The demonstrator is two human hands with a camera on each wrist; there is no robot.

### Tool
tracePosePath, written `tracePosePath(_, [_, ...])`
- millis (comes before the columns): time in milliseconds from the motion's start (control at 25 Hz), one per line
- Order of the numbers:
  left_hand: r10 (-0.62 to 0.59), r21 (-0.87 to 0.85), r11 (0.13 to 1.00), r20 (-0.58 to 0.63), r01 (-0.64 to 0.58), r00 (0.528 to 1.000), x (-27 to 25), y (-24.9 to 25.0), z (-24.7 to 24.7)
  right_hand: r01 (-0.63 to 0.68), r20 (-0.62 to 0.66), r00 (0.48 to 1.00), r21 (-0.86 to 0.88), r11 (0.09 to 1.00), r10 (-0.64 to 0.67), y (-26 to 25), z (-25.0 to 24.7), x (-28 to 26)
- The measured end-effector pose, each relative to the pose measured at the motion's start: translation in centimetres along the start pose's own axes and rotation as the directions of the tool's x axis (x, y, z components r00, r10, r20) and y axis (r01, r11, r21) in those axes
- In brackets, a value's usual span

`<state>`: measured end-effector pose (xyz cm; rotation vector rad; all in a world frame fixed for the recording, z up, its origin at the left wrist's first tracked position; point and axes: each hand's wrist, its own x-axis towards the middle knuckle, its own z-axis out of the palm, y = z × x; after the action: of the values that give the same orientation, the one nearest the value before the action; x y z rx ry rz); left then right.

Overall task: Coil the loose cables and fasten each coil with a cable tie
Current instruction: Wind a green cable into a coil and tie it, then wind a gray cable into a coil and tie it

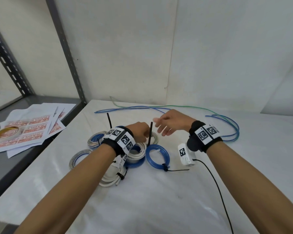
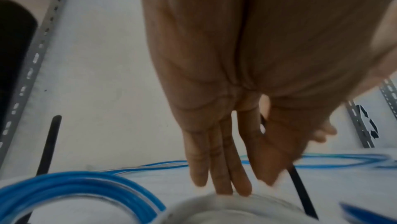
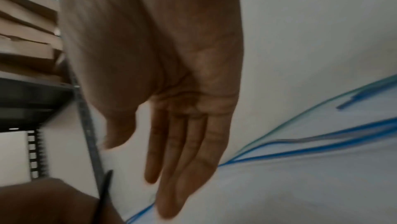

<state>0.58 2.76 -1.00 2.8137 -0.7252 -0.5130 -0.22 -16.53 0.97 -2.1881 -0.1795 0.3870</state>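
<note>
My left hand (image 1: pixel 142 135) hovers over a white coil (image 1: pixel 136 152). Its thumb and forefinger pinch an upright black cable tie (image 1: pixel 150 134). In the left wrist view the left hand (image 2: pixel 253 187) has its other fingers straight down on the white coil's rim (image 2: pixel 214 210), and the tie (image 2: pixel 300 193) drops beside that coil. What the tie wraps is hidden. My right hand (image 1: pixel 161 129) is open and empty just right of the tie; the right wrist view shows this hand (image 3: pixel 139 168) with straight fingers. A tied blue coil (image 1: pixel 157 155) lies nearby. Loose blue and green cables (image 1: pixel 233 129) trail along the back and right.
More tied coils lie left of my hands: a grey-blue coil (image 1: pixel 95 141) with an upright black tie (image 1: pixel 109 120), another grey-blue coil (image 1: pixel 79 158), and a white coil (image 1: pixel 111 179). A metal shelf (image 1: pixel 41 144) on the left carries FRAGILE sheets (image 1: pixel 29 130) and a tape roll (image 1: pixel 8 131).
</note>
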Motion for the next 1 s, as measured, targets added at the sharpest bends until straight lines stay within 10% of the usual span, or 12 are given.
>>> tracePosePath(160, [-0.05,-0.173,0.985,-0.171,0.02,0.984,-0.2,0.1,-1.5,-0.3,-0.428,0.892,-0.316,0.9,0.147,6.3,-2.7,1.7])
tracePosePath(400, [0.025,-0.234,0.953,-0.578,-0.195,0.816,1.5,1.1,-1.8,-0.508,-0.519,0.823,-0.496,0.704,0.229,10.4,-4.1,1.2])
tracePosePath(560, [0.246,-0.151,0.905,-0.577,-0.397,0.779,2.6,4.3,-2.0,-0.068,-0.401,0.913,-0.338,0.939,-0.078,6.0,-5.4,-0.7])
tracePosePath(640, [0.297,-0.084,0.914,-0.525,-0.396,0.797,3.7,5.8,-2.5,0.177,-0.411,0.865,-0.286,0.942,-0.288,2.4,-5.8,-2.6])
tracePosePath(760, [0.276,-0.023,0.921,-0.666,-0.389,0.693,4.5,6.4,-3.6,0.358,-0.479,0.79,-0.146,0.922,-0.383,-0.5,-6.2,-5.2])
tracePosePath(1000, [0.018,-0.178,0.947,-0.803,-0.269,0.596,3.4,1.9,-7.6,0.617,-0.909,0.416,0.273,0.738,-0.011,1.3,-8.7,-8.2])
